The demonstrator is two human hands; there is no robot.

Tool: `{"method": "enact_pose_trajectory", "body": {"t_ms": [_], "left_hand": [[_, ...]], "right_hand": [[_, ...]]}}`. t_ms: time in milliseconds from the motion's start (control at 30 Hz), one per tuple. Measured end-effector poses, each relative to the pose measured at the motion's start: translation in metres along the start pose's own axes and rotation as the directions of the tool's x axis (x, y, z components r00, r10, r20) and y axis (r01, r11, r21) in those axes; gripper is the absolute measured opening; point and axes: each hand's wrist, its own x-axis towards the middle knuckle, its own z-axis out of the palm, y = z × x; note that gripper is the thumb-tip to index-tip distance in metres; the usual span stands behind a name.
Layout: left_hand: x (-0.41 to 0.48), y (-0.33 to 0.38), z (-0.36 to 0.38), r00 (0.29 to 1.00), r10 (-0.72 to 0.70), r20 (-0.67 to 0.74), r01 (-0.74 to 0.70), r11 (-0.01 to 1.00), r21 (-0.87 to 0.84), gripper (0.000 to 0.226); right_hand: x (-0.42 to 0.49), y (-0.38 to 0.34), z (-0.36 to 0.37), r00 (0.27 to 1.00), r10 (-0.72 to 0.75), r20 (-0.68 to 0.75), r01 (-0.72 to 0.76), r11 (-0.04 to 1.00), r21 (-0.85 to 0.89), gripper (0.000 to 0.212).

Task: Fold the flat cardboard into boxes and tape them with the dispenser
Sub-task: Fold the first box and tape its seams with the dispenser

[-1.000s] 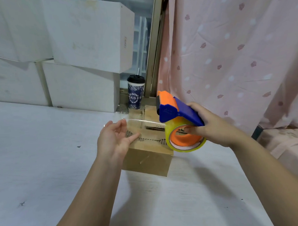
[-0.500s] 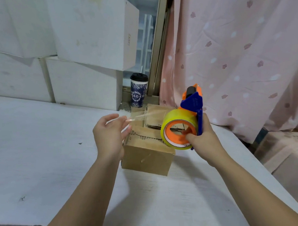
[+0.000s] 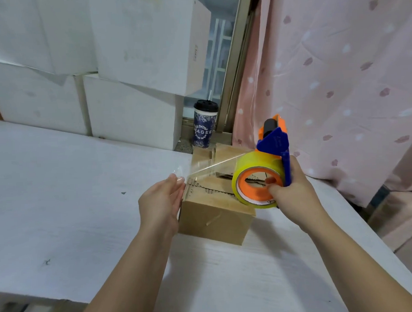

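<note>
Cardboard box [image 3: 214, 216] toward tabletop's [image 3: 61, 184] right edge; above it, left hand [image 3: 161, 200] pinches tape strip [image 3: 212, 166], right hand [image 3: 294, 192] grips tape dispenser [image 3: 273, 143].

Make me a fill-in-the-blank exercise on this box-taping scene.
1. The right hand holds the tape dispenser by its ____ handle.
2. The left hand pinches the end of the clear tape strip that runs from the ____ roll.
3. The cardboard box stands on the ____ table.
4. The cup behind it has a ____ lid.

Missing words: blue, yellow, white, black.
</note>
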Motion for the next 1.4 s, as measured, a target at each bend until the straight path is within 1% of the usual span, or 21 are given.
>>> {"method": "enact_pose_trajectory", "body": {"t_ms": [133,200,233,300,367,467,567,600,667,700,800,900,1000,1067,1100,1133,1200,1300,1333,1400], "left_hand": [[0.001,0.003,-0.002,0.997,0.07,-0.031,-0.068,0.995,0.069,0.007],[-0.001,0.004,-0.001,0.99,0.135,-0.034,-0.13,0.983,0.132,0.009],[-0.001,0.003,-0.001,0.982,0.186,-0.027,-0.177,0.966,0.19,0.01],[-0.002,0.002,-0.001,0.954,0.299,0.01,-0.285,0.897,0.339,0.015],[-0.004,0.0,-0.001,0.931,0.361,0.061,-0.351,0.833,0.429,0.018],[-0.006,-0.003,0.003,0.911,0.393,0.121,-0.395,0.756,0.522,0.022],[-0.004,-0.007,0.004,0.882,0.446,0.151,-0.42,0.6,0.681,0.024],[-0.004,-0.007,0.003,0.878,0.451,0.159,-0.422,0.574,0.701,0.024],[-0.004,-0.008,0.002,0.882,0.439,0.173,-0.426,0.583,0.692,0.025],[-0.005,-0.008,0.002,0.885,0.433,0.172,-0.424,0.595,0.683,0.024],[-0.003,-0.006,0.002,0.898,0.405,0.172,-0.408,0.619,0.672,0.021],[0.002,-0.004,0.0,0.899,0.389,0.201,-0.416,0.619,0.666,0.019],[-0.001,-0.011,-0.002,0.851,0.46,0.252,-0.497,0.553,0.669,0.02],[-0.005,-0.016,-0.002,0.808,0.531,0.255,-0.546,0.513,0.663,0.021],[-0.005,-0.018,-0.002,0.798,0.551,0.245,-0.553,0.507,0.661,0.022],[-0.006,-0.019,-0.001,0.798,0.558,0.227,-0.548,0.515,0.659,0.022],[-0.005,-0.02,0.001,0.822,0.538,0.188,-0.519,0.571,0.636,0.023],[-0.001,-0.014,0.001,0.895,0.416,0.163,-0.433,0.715,0.549,0.024],[0.002,-0.01,0.0,0.915,0.37,0.162,-0.397,0.748,0.532,0.022],[0.008,-0.002,-0.001,0.928,0.335,0.164,-0.367,0.749,0.551,0.017]], "right_hand": [[0.0,-0.001,0.004,1.0,0.014,-0.023,-0.013,1.0,0.021,0.053],[-0.001,0.001,0.006,0.998,0.04,-0.039,-0.038,0.997,0.061,0.056],[-0.001,0.002,0.006,0.997,0.061,-0.042,-0.057,0.994,0.094,0.06],[-0.001,0.007,0.006,0.992,0.119,-0.035,-0.111,0.977,0.18,0.069],[-0.001,0.011,0.007,0.983,0.182,-0.023,-0.17,0.95,0.262,0.068],[-0.003,0.016,0.009,0.972,0.233,-0.027,-0.207,0.907,0.367,0.062],[-0.007,0.021,0.012,0.963,0.269,-0.03,-0.225,0.858,0.461,0.064],[-0.008,0.022,0.013,0.957,0.289,-0.028,-0.237,0.833,0.5,0.064],[-0.008,0.022,0.014,0.947,0.322,-0.021,-0.253,0.783,0.568,0.061],[-0.008,0.022,0.015,0.946,0.324,-0.028,-0.25,0.78,0.574,0.059],[-0.009,0.021,0.016,0.96,0.269,-0.078,-0.192,0.834,0.517,0.055],[-0.011,0.021,0.016,0.957,0.279,-0.083,-0.199,0.836,0.511,0.055],[-0.015,0.021,0.013,0.942,0.334,-0.017,-0.274,0.801,0.533,0.045],[-0.018,0.021,0.012,0.936,0.352,0.015,-0.304,0.787,0.537,0.039],[-0.02,0.022,0.011,0.935,0.355,0.013,-0.307,0.789,0.533,0.038],[-0.021,0.023,0.011,0.936,0.353,0.005,-0.305,0.8,0.516,0.039],[-0.023,0.023,0.012,0.939,0.343,-0.03,-0.292,0.839,0.459,0.04],[-0.023,0.024,0.014,0.942,0.311,-0.128,-0.242,0.89,0.386,0.045],[-0.023,0.024,0.015,0.944,0.293,-0.152,-0.221,0.903,0.368,0.048],[-0.022,0.024,0.015,0.95,0.257,-0.176,-0.189,0.925,0.33,0.052]]}}
